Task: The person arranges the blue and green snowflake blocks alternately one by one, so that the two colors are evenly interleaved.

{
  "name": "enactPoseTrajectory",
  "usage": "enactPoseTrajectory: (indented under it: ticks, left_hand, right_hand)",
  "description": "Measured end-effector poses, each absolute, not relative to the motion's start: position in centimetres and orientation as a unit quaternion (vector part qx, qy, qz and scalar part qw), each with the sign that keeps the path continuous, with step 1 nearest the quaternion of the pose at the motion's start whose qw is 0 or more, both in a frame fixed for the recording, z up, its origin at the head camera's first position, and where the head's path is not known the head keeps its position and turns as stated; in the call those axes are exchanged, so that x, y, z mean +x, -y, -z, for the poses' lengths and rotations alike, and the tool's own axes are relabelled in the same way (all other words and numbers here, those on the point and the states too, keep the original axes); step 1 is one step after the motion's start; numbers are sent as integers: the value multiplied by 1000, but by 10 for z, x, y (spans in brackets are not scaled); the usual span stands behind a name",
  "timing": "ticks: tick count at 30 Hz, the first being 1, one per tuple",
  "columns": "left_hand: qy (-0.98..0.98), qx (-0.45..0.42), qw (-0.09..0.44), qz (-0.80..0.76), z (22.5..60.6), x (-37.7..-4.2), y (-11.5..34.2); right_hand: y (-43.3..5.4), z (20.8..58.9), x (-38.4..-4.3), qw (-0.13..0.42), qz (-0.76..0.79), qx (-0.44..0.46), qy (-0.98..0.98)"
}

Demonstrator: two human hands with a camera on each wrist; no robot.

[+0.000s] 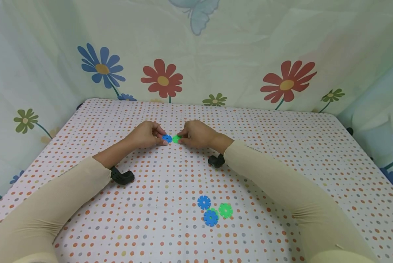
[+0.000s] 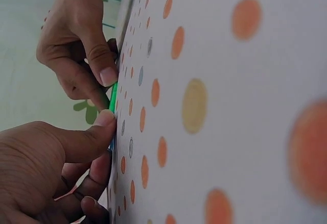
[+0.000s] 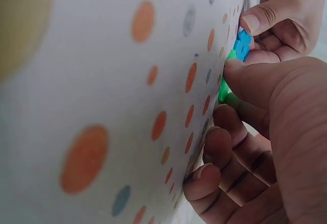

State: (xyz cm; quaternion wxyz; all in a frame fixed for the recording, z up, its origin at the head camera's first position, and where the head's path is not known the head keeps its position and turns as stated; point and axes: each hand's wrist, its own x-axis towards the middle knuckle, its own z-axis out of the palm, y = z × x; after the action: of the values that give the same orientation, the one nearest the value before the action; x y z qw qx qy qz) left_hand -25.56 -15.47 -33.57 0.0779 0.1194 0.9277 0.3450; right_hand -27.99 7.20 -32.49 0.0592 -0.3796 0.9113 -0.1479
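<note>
Near the back of the table, my left hand (image 1: 143, 135) pinches a blue notched plastic disc (image 1: 167, 138) between thumb and fingers. Facing it, my right hand (image 1: 198, 134) grips a green notched disc (image 1: 176, 139) the same way. The two discs meet edge to edge, close over the tablecloth. In the right wrist view the blue disc (image 3: 243, 44) sits just beyond the green disc (image 3: 223, 89), with the right thumb over part of the green one. Seen from the left wrist, the green disc (image 2: 113, 92) is a thin edge between both hands, and the left thumb covers most of the blue.
Closer to me, a blue disc (image 1: 204, 202), a green disc (image 1: 225, 210) and another blue disc (image 1: 211, 218) lie on the dotted tablecloth (image 1: 134, 219). A further green one is partly covered by that last blue disc. A flower-printed curtain (image 1: 236, 73) hangs behind the table.
</note>
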Motion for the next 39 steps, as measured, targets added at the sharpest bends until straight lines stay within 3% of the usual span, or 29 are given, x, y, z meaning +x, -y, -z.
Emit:
enactPoseTrajectory:
  ticks: [39]
  left_hand:
    - [-929, 142, 103, -325, 333, -257, 154]
  right_hand:
    - [-73, 325, -281, 74, 164, -362, -915]
